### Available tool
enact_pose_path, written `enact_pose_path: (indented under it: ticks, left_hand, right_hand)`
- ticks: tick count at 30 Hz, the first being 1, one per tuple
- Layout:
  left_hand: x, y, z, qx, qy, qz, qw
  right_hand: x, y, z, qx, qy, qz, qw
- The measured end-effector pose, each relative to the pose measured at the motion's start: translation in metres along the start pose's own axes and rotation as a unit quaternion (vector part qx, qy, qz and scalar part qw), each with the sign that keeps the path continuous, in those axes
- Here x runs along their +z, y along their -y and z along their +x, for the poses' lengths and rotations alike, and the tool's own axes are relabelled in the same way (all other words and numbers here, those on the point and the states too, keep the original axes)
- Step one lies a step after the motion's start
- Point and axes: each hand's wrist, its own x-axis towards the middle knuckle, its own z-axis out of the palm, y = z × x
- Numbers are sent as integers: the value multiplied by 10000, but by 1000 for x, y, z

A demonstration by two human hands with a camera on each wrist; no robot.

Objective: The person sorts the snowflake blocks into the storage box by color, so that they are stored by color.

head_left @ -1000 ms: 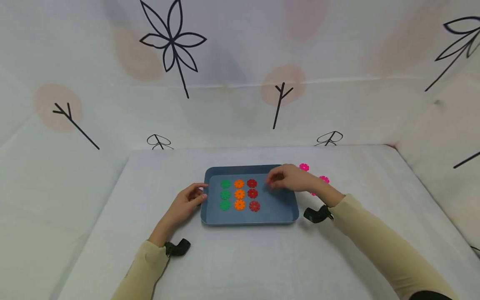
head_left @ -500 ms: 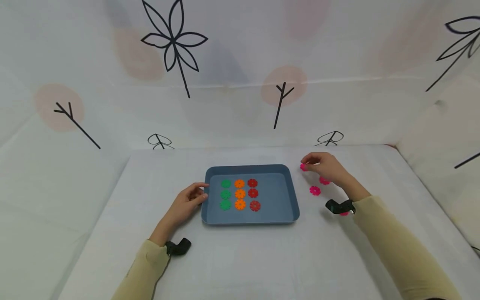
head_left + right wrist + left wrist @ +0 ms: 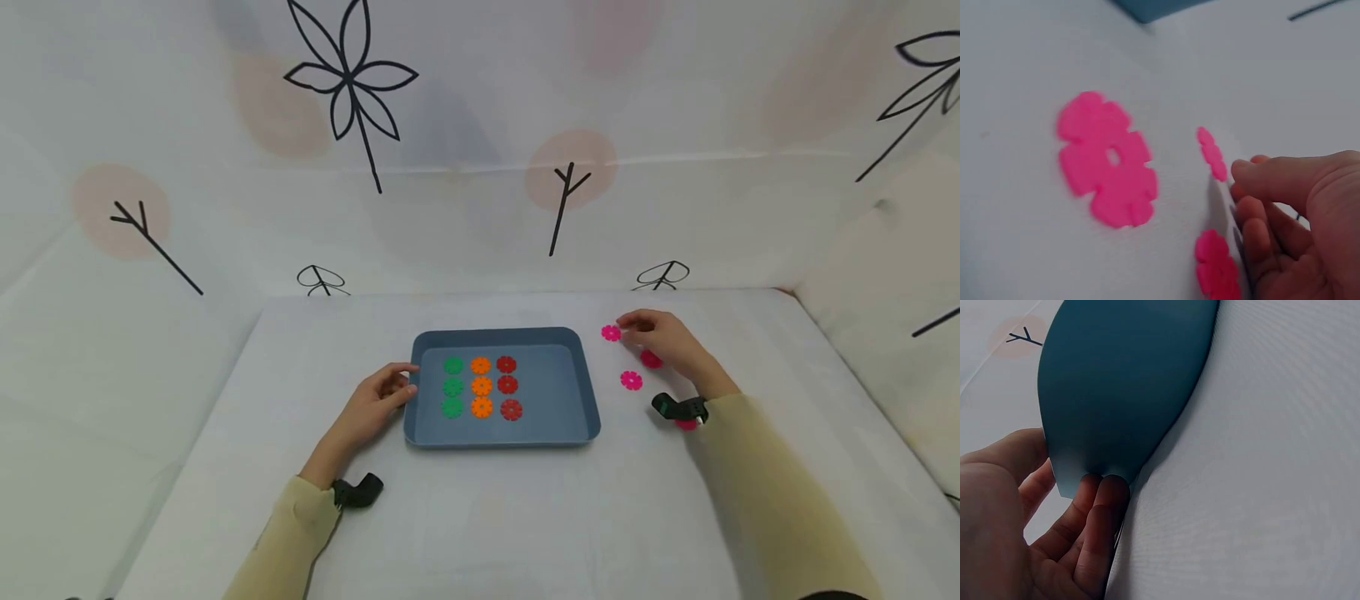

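Note:
My left hand (image 3: 375,405) holds the left end of the blue-grey tray (image 3: 572,392). In the left wrist view, bent fingers (image 3: 1102,519) press the tray's outer wall (image 3: 1125,375), with the thumb side at its rim. Rows of flower-shaped discs lie in the tray: green (image 3: 452,387), orange (image 3: 482,386) and red (image 3: 507,385). To the right of the tray, my right hand (image 3: 671,342) hovers low with loosely bent fingers and nothing between them. Its fingertips are just right of a pink flower disc (image 3: 611,332); in the right wrist view, that pink disc (image 3: 1212,154) lies just past the thumb tip.
More pink discs lie on the white tablecloth (image 3: 487,517): one in front of the right hand (image 3: 632,380), one partly under it (image 3: 651,358), and one by the right wrist camera (image 3: 686,424). White printed cloth (image 3: 450,217) encloses the back and sides.
My right hand has gone from above the tray's right part to the pink discs, then drawn slightly right off the farthest one. The left hand stays on the tray.

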Motion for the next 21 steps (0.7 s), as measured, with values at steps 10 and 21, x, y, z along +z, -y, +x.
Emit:
enact_pose_path:
  ticks: [10, 21]
  left_hand:
    - [0, 1, 1, -80, -18, 16, 10000]
    - [0, -2, 1, -103, -15, 26, 9999]
  right_hand:
    - [3, -4, -2, 380, -154, 793, 9960]
    - [9, -3, -6, 362, -507, 736, 9953]
